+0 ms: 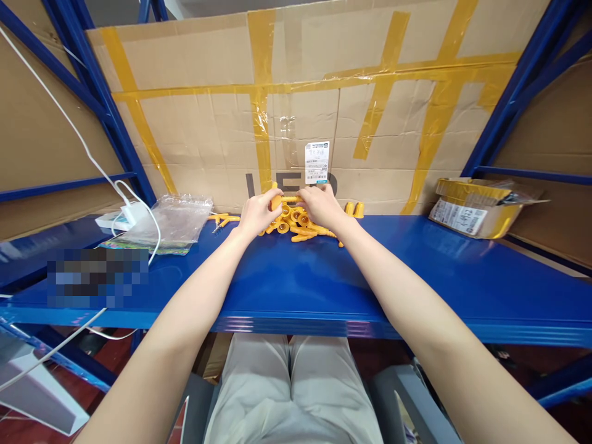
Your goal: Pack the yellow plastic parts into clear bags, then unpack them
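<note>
Both my hands are closed on one yellow plastic piece with a ribbed shaft [290, 199], held level above a pile. My left hand [257, 213] grips its left end, and my right hand [320, 203] pinches its right end. Right beneath lies a heap of yellow plastic parts [283, 227], several of them round and hollow like cups. Longer yellow stick-like parts [305, 233] lie under my right hand. Two yellow cone-shaped caps [354, 209] stand upright to the right. Some yellow branched pieces [224, 219] lie left of my left hand.
The blue metal shelf [296, 283] carries everything, backed by a taped cardboard sheet [208, 135]. To the left are clear plastic bags [171, 219], a white charger with cable [135, 213] and a blurred-out dark object [97, 277]. An opened small carton [476, 209] sits at the right.
</note>
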A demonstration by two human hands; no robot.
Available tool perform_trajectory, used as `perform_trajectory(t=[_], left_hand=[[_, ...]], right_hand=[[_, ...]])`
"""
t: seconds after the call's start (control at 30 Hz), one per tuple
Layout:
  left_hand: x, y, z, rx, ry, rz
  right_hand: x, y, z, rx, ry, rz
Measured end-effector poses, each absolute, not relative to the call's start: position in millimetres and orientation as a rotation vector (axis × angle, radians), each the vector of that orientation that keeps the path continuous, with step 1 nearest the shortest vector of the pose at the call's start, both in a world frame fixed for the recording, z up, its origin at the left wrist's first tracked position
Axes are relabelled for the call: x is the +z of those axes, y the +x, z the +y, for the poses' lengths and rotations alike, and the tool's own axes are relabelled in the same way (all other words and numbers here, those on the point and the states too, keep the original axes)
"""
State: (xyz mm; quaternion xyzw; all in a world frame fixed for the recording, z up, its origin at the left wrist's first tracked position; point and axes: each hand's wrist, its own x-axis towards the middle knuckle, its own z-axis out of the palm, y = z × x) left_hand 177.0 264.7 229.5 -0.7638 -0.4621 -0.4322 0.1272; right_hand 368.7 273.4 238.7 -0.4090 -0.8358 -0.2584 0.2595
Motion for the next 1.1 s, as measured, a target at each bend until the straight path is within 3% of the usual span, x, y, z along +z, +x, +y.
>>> perform_trajectory(t=[0.17, 0.33, 0.7, 1.1], left_hand=[[230, 180, 265, -1.462, -2.323, -1.381], [235, 184, 259, -1.553, -2.462, -1.699], [231, 180, 263, -1.003, -2.261, -1.633], [230, 177, 264, -0.909, -2.255, -1.659]], right_hand=[[241, 370, 271, -0.756, -1.104, -2.225], [240, 370, 270, -0.88, -1.101, -2.171], [228, 373, 279, -0.782, -1.097, -2.262], [227, 375, 282, -0.696, -1.055, -2.327]])
